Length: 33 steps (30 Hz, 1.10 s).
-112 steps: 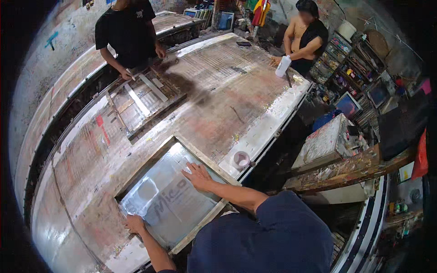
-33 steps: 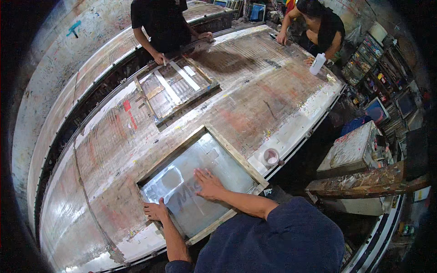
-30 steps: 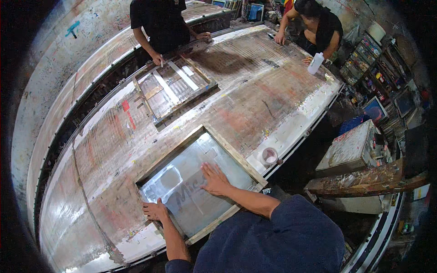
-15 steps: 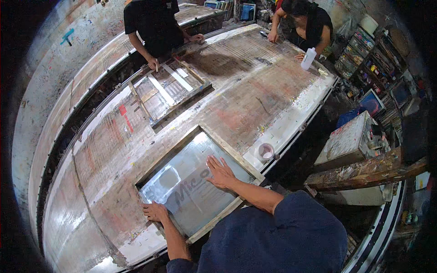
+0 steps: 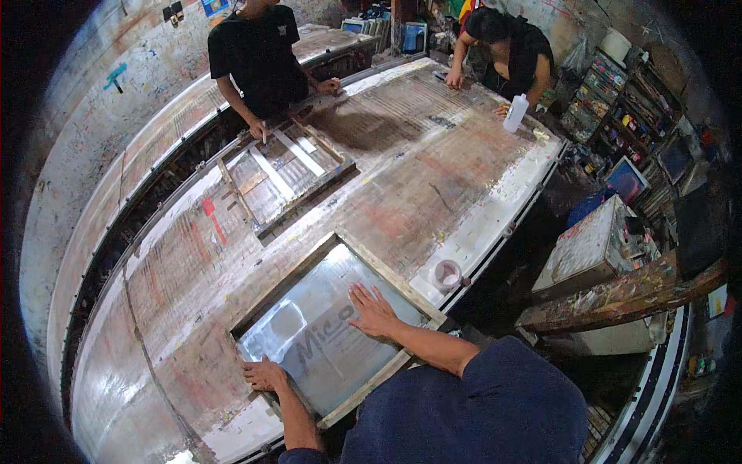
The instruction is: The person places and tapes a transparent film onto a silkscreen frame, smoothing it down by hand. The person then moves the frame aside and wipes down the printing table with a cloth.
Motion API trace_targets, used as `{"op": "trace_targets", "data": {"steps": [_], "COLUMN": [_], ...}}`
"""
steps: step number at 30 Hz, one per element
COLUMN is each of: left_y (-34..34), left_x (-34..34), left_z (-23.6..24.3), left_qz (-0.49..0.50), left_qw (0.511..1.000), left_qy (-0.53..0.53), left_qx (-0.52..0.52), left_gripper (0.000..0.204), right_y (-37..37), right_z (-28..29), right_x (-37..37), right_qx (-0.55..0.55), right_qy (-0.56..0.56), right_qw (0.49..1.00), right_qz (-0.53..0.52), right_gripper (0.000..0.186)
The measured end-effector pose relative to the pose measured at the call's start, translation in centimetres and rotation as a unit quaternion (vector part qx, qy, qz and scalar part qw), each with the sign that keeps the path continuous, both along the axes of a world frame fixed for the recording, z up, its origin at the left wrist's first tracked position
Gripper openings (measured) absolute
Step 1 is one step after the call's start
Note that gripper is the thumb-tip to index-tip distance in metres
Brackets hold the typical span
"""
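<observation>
A screen printing frame (image 5: 290,274) with a wooden border lies on the long stained table, close in front of me. Its grey, glossy mesh (image 5: 328,379) carries dark lettering and a pale bright patch near the left side. My right hand (image 5: 374,311) is open and flat on the mesh, fingers spread, to the right of the lettering. At the frame's left edge, my left hand (image 5: 265,375) is curled over the border, its fingertips reaching past the outer side.
A tape roll (image 5: 447,275) sits on the table's edge to my right. Another frame (image 5: 286,166) with white strips lies farther off; one person (image 5: 259,58) touches it. A second person (image 5: 502,46) leans over the far end near a white bottle (image 5: 515,114). A paint-marked wooden beam (image 5: 595,298) stands right.
The view has tilted up slightly, so the table sits lower in the picture. Both my hands keep about the same places on the frame.
</observation>
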<state>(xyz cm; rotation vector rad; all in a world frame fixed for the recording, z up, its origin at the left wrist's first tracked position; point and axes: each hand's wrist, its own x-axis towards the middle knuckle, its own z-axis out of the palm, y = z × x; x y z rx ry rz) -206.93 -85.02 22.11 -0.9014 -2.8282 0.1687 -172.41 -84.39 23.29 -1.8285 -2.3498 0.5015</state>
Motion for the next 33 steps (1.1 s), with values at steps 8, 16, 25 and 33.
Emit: {"op": "trace_targets", "data": {"steps": [8, 16, 25, 33], "left_y": [-0.4, -0.5, -0.7, -0.4], "left_x": [-1.1, -0.4, -0.2, -0.9], "left_z": [-1.5, -0.1, 0.1, -1.3], "left_qz": [-0.027, -0.031, -0.041, -0.021], "left_qw": [1.000, 0.999, 0.999, 1.000], "left_qy": [0.016, -0.007, -0.020, 0.002], "left_qx": [0.002, 0.026, 0.007, 0.003], "left_gripper": [0.071, 0.075, 0.086, 0.082], "right_y": [0.1, -0.1, 0.1, 0.0], "right_z": [0.0, 0.3, -0.3, -0.2], "right_x": [0.0, 0.1, -0.1, 0.0], "right_qx": [0.017, 0.008, 0.013, 0.005], "right_qy": [0.013, 0.015, 0.021, -0.016], "right_qw": [1.000, 1.000, 1.000, 1.000], "right_qz": [-0.005, -0.003, -0.004, -0.002], "right_gripper": [0.084, 0.084, 0.086, 0.085]}}
